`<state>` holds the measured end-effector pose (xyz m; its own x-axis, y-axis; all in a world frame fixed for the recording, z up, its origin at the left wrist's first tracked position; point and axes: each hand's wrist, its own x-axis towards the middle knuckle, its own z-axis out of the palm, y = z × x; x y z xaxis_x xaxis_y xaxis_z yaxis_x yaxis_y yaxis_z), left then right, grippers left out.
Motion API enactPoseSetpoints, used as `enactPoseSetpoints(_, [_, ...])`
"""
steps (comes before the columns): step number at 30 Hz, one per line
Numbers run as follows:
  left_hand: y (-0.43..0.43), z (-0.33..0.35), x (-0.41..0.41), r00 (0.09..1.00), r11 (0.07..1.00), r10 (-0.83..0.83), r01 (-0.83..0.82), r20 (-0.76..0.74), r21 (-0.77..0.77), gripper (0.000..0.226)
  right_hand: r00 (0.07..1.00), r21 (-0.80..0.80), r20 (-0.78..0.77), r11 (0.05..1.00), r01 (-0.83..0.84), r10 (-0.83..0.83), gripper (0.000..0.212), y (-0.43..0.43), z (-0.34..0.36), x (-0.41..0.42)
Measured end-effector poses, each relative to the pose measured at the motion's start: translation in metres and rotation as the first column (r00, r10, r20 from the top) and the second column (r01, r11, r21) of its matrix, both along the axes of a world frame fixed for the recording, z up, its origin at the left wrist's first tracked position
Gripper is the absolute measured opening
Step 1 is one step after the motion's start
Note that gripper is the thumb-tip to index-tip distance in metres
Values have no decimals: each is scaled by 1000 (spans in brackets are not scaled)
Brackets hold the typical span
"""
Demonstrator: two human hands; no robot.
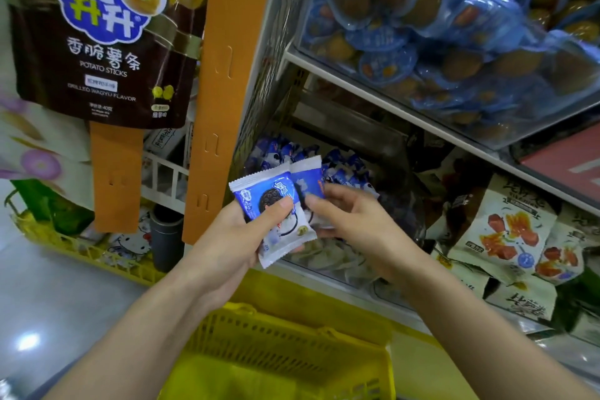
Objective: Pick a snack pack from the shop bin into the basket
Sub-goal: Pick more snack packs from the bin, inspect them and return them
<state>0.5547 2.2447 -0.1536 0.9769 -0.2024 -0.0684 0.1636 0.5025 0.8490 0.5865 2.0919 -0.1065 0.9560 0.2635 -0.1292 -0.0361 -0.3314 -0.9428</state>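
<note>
Your left hand (pixel 237 237) grips one snack pack (pixel 256 195), right hand (pixel 350 221) pinches a second pack (pixel 306 178), both at shop bin's (pixel 344 166) front edge, basket (pixel 292 334) below.

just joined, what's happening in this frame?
A person stands at a shop shelf holding two snack packs in front of the clear bin. The left hand pinches a blue-and-white cookie pack; the right hand holds a second blue pack just behind it. Neither is in the yellow basket below yet.
</note>
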Motion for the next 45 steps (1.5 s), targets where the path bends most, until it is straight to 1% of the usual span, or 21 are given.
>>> enactPoseSetpoints(3, [1, -4, 2, 999, 998, 7, -5, -45, 55, 41, 973, 26, 93, 978, 208, -209, 8, -8, 2, 29])
enactPoseSetpoints(5, [2, -5, 4, 998, 997, 23, -19, -57, 77, 40, 921, 31, 155, 934, 357, -357, 7, -15, 0, 61])
enactPoseSetpoints(7, [2, -5, 6, 997, 997, 33, -28, -63, 78, 37, 865, 32, 167, 879, 475, -473, 5, -19, -8, 96])
enactPoseSetpoints(8, [2, -5, 7, 998, 997, 34, -29, -62, 76, 36, 843, -22, 187, 856, 517, -505, 6, -19, -12, 112])
enactPoseSetpoints(9, [3, -5, 8, 998, 997, 33, -28, -58, 77, 36, 829, -101, 228, 835, 541, -510, 12, -19, -17, 127])
enactPoseSetpoints(12, [3, -6, 11, 998, 997, 28, -24, -49, 77, 40, 818, -274, 317, 779, 564, -480, 27, -16, -32, 163])
enactPoseSetpoints(15, [2, -8, 14, 998, 996, 35, -31, -50, 78, 42, 845, -444, 321, 720, 534, -429, 32, -17, -45, 183])
enactPoseSetpoints(18, [1, -9, 17, 999, 996, 31, -28, -38, 83, 38, 867, -538, 308, 681, 498, -391, 30, -22, -52, 190])
enactPoseSetpoints(20, [1, -9, 18, 999, 996, 22, -19, -36, 85, 36, 888, -622, 311, 634, 459, -339, 28, -26, -51, 193])
enactPoseSetpoints(22, [1, -9, 19, 999, 996, 19, -15, -36, 93, 38, 917, -704, 282, 588, 398, -282, 29, -29, -47, 196])
enactPoseSetpoints(24, [2, -9, 20, 999, 994, 15, -11, -34, 109, 41, 940, -754, 258, 561, 341, -225, 31, -28, -43, 198])
enactPoseSetpoints(25, [2, -9, 20, 999, 994, 15, -11, -34, 112, 42, 948, -764, 248, 562, 317, -199, 32, -27, -42, 199])
enactPoseSetpoints(27, [3, -9, 19, 999, 993, 17, -13, -32, 114, 42, 962, -759, 224, 591, 274, -157, 33, -26, -42, 202])
enactPoseSetpoints(30, [4, -8, 19, 999, 993, 29, -26, -31, 117, 41, 972, -720, 202, 655, 231, -122, 18, -24, -49, 204])
enactPoseSetpoints(32, [4, -7, 20, 999, 992, 39, -35, -35, 119, 41, 972, -705, 208, 671, 229, -113, 20, -23, -53, 205])
enactPoseSetpoints(35, [3, -6, 20, 998, 992, 53, -48, -44, 117, 41, 979, -751, 195, 634, 185, -55, 25, -22, -54, 208])
enactPoseSetpoints(38, [2, -6, 21, 997, 991, 63, -56, -52, 124, 43, 995, -854, 89, 517, 57, 37, 23, -20, -46, 213])
enactPoseSetpoints(40, [1, -7, 22, 996, 989, 70, -62, -55, 134, 43, 997, -881, 59, 472, 25, 58, 23, -18, -42, 214])
enactPoseSetpoints(41, [1, -7, 22, 995, 989, 78, -69, -65, 131, 42, 997, -880, 57, 474, 22, 59, 24, -18, -42, 214])
enactPoseSetpoints(43, [-1, -9, 25, 990, 992, 91, -81, -109, 93, 36, 997, -856, 74, 516, 48, 31, 26, -19, -44, 211])
enactPoseSetpoints(45, [-2, -9, 26, 983, 993, 107, -99, -147, 65, 28, 989, -824, 149, 550, 134, -18, 26, -18, -48, 205])
